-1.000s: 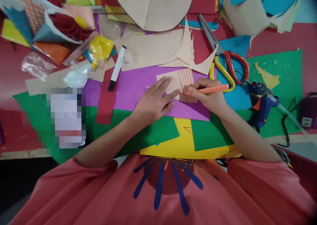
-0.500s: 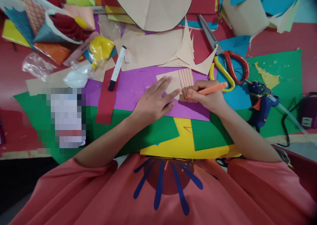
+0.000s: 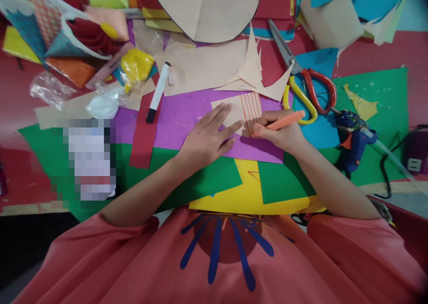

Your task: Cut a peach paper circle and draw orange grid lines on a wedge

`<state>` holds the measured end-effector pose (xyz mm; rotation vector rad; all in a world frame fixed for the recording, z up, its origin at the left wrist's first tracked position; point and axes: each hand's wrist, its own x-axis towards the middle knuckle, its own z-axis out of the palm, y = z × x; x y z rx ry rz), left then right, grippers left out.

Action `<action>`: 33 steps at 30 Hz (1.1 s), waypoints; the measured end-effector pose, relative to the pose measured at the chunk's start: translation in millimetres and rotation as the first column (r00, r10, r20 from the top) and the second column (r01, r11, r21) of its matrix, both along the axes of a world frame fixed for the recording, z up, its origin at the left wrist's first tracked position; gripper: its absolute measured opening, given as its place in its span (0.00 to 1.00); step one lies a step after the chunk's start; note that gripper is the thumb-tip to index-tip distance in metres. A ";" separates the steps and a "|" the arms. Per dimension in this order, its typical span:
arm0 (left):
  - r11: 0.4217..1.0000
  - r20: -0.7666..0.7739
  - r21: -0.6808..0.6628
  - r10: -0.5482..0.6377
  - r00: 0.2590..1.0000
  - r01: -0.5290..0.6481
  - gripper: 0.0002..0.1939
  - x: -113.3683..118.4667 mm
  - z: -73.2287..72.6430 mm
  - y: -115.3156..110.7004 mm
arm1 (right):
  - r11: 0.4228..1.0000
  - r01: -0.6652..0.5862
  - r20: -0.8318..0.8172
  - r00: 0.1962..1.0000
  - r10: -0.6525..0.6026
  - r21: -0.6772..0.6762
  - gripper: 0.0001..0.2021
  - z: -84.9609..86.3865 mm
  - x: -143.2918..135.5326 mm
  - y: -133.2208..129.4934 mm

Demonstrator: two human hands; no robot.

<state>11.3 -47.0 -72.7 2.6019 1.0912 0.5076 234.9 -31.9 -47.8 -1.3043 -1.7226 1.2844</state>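
Note:
My right hand (image 3: 279, 132) grips an orange marker (image 3: 286, 120), its tip down at the lower edge of a small beige paper piece (image 3: 236, 110). Several orange stripes run across the right part of that piece. Fingers spread, my left hand (image 3: 209, 137) lies flat over the left part of the beige paper and hides some of it. Beneath both is a purple sheet (image 3: 174, 117), which rests over green sheets (image 3: 197, 179).
Scissors (image 3: 301, 79) with red and yellow handles lie beyond my right hand, near a blue glue gun (image 3: 356, 148). Left of my left hand are a red strip (image 3: 143, 148), a white marker (image 3: 158, 92) and a pixelated object (image 3: 90, 161). Pointed beige offcuts (image 3: 250, 74) lie ahead.
The orange marker and my right hand have shifted very slightly, the marker's tip moving a little to the right and down. My left hand and the paper stay put.

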 end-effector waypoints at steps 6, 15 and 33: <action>0.999 0.012 -0.042 0.012 1.000 -0.011 0.22 -1.0 -2.7 0.5 | 0.998 0.048 -0.130 0.990 -0.051 -0.029 0.20 0.9 2.0 2.2; 0.986 0.000 0.045 -0.161 0.987 0.161 0.17 1.0 8.8 -1.2 | 0.964 0.264 -0.283 0.927 -0.248 0.020 0.13 -1.4 3.9 1.6; 0.960 -0.014 0.102 -0.261 0.965 0.261 0.17 5.2 10.2 -4.4 | 0.982 0.167 0.044 0.984 -0.171 0.089 0.11 -0.4 0.7 2.5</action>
